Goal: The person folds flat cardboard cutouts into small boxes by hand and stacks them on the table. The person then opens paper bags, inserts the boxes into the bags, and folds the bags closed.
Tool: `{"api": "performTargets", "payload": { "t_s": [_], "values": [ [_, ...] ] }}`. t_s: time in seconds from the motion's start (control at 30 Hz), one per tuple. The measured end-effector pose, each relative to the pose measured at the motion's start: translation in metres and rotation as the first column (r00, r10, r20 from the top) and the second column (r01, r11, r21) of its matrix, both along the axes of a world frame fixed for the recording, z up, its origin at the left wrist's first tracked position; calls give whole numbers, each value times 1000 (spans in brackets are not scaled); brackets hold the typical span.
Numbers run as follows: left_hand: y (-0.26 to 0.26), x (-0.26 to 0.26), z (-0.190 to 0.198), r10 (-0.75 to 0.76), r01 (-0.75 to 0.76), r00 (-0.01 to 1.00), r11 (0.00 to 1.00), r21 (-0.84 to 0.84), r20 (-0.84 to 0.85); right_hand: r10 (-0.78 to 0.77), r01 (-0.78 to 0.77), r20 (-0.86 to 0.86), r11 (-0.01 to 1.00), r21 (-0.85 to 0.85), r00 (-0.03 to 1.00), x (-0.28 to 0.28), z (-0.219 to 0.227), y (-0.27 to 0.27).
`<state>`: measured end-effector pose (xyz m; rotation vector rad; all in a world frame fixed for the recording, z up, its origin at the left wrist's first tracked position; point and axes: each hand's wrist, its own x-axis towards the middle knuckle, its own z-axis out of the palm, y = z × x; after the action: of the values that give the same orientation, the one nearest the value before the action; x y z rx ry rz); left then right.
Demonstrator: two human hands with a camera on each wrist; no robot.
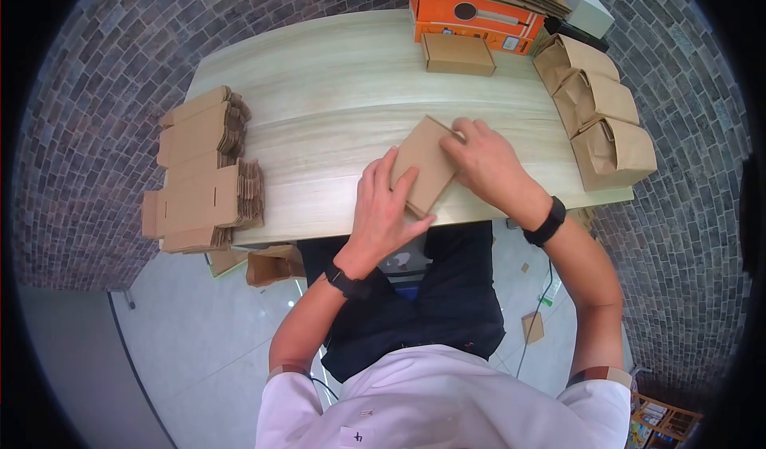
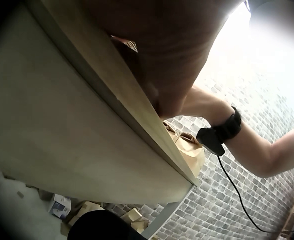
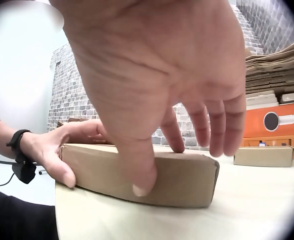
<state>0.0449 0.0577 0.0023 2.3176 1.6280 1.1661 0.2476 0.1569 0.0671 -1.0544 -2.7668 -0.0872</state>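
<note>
A small flat cardboard box (image 1: 424,158) lies closed and slanted near the table's front edge. My left hand (image 1: 381,209) holds its near left corner, with fingers along the left side and top and the thumb at the near end. My right hand (image 1: 485,162) is over the box's right side. In the right wrist view, my right thumb (image 3: 144,177) lies against the long side wall (image 3: 187,182) while the index fingertip (image 3: 177,145) meets the lid. The other right fingers reach beyond the box. In the left wrist view the box is hidden behind the table edge.
Flattened cardboard blanks (image 1: 199,170) are stacked at the table's left. Another closed cardboard box (image 1: 459,54) sits at the back, before an orange box (image 1: 479,22) topped with flat cardboard. Several brown paper bags (image 1: 610,150) line the right edge.
</note>
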Motion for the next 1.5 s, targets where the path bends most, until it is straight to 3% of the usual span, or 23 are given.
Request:
{"api": "performTargets", "payload": {
  "t_s": [0.07,0.23,0.27,0.37,0.43,0.47,0.6,0.67,0.97,1.17,1.27,1.33,1.43,1.5],
  "values": [
    [-6,3,1,-1,1,1000,1000,-15,7,-31,31,0,998,59,1000,2,-8,3],
    [-17,15,-1,-30,46,992,990,-131,125,-129,105,-78,959,-261,989,8,-4,-1],
    [-18,18,-2,-30,46,992,991,-129,126,-129,105,-77,960,-260,989,7,-1,0],
    [-20,25,-3,-73,107,975,982,-153,209,-184,172,-21,948,-268,983,-1,7,3],
    [-20,28,-2,-110,198,941,945,-260,319,-210,239,132,933,-269,969,-5,13,4],
    [-20,28,1,-101,200,944,933,-300,315,-212,241,131,934,-266,968,-6,13,4],
    [-17,17,3,-138,205,955,947,-246,261,-231,259,133,927,-271,964,-10,9,9],
    [-12,9,-2,-148,169,973,980,-109,180,-226,255,134,929,-268,965,-11,8,10],
    [-1,-15,-1,-90,91,989,996,-1,120,-182,216,148,942,-259,972,-15,1,20],
    [-2,-18,-8,-77,77,989,997,1,130,-91,113,106,967,-226,990,0,24,93],
    [-2,-17,-7,-87,87,988,996,7,124,-135,156,132,974,-162,982,2,51,155],
    [-2,-17,-7,-82,82,990,997,7,112,-134,140,136,990,-33,982,0,62,186],
    [-3,-17,-8,-70,70,993,998,2,95,-218,238,213,969,-72,952,-8,70,215],
    [-4,-17,-8,-68,68,993,998,1,95,-203,226,223,971,-82,954,-9,61,233]
  ]
}}
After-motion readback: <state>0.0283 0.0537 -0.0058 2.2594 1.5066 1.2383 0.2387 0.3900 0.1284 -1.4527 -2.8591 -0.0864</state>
